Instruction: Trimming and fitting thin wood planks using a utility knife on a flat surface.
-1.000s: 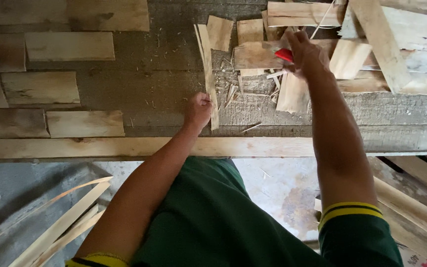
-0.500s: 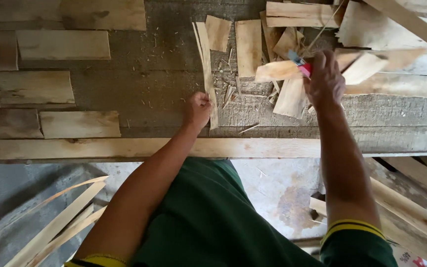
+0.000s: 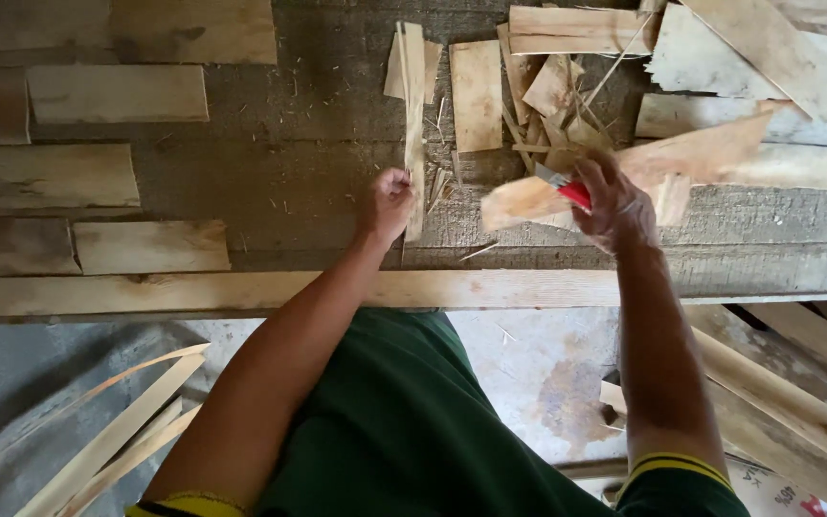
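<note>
While the left hand pinches a thin upright strip on the table, the right hand grips a red-handled tool and a wood slab just beside it. Loose offcuts beyond the right hand could snag the slab; the blade may slip towards the fingers.

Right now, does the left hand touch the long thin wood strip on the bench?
Touching. The head view shows the left hand closed around the lower part of the long thin wood strip, with no gap; the strip runs up from the fist.
</note>
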